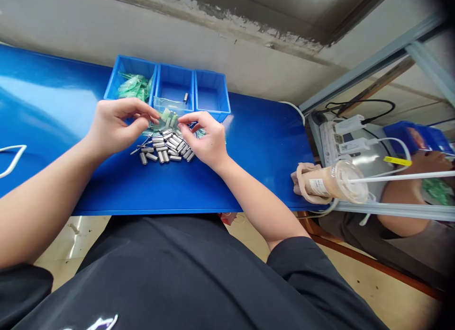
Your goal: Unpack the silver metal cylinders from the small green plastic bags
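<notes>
My left hand and my right hand both pinch a small clear plastic bag held between them, just above the blue table. A few small metal pieces show inside the bag. Under the hands lies a heap of several small silver metal cylinders. Behind the hands stand three blue bins: the left bin holds greenish clear bags, the middle bin holds one small metal piece, and the right bin looks bare.
A white cord lies at the table's left edge. To the right, a plastic cup with a lid and straw lies on its side by a power strip with plugs. Another person's arm is at far right.
</notes>
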The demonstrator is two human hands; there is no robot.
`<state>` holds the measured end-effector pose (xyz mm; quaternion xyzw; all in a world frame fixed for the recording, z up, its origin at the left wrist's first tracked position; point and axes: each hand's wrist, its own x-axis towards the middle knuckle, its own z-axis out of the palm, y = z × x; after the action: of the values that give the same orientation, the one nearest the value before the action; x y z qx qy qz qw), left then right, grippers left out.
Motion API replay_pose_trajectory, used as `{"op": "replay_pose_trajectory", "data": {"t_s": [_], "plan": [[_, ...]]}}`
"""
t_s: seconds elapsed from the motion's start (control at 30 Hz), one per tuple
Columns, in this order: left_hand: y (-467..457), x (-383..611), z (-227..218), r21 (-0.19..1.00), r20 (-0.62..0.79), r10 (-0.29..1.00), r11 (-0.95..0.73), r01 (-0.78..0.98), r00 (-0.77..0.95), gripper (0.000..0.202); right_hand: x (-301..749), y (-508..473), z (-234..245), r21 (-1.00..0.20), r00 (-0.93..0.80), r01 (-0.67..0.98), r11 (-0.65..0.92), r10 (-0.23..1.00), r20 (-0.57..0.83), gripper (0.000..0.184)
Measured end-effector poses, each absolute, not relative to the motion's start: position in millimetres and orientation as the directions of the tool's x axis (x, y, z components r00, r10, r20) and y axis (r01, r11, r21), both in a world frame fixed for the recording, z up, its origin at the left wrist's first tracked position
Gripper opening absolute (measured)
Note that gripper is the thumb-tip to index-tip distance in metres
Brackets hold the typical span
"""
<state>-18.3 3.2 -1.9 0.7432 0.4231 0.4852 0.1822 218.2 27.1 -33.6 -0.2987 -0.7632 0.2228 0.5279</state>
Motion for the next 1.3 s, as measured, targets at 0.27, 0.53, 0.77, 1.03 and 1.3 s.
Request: {"op": "replay_pose_trajectory", "data": {"t_s": [0.27, 0.53, 0.77, 1.03, 1.3], "plan": [[-1, -17, 2, 0.601, 0.555, 0.806, -0.561, 0.569, 0.208, 0.012, 218, 25, -30, -0.685, -0.263, 0.226, 0.693, 0.720, 0.642, 0.014], [2, -19, -3, 0.585, 0.596, 0.780, -0.585, 0.562, 0.190, 0.005, 218, 23, -31, -0.771, -0.243, 0.232, 0.593, 0.803, 0.544, 0.017], [-5, -16, 1, 0.619, 0.516, 0.841, -0.498, 0.607, 0.164, 0.034, 219, 26, -35, -0.725, -0.292, 0.232, 0.649, 0.757, 0.584, 0.019], [8, -23, -5, 0.443, 0.696, 0.677, -0.668, 0.598, 0.241, 0.013, 219, 26, -31, -0.636, -0.272, 0.287, 0.716, 0.698, 0.662, 0.018], [3, -21, -1, 0.521, 0.616, 0.762, -0.583, 0.624, 0.199, 0.012, 218, 25, -31, -0.681, -0.277, 0.239, 0.692, 0.721, 0.636, 0.016]]}}
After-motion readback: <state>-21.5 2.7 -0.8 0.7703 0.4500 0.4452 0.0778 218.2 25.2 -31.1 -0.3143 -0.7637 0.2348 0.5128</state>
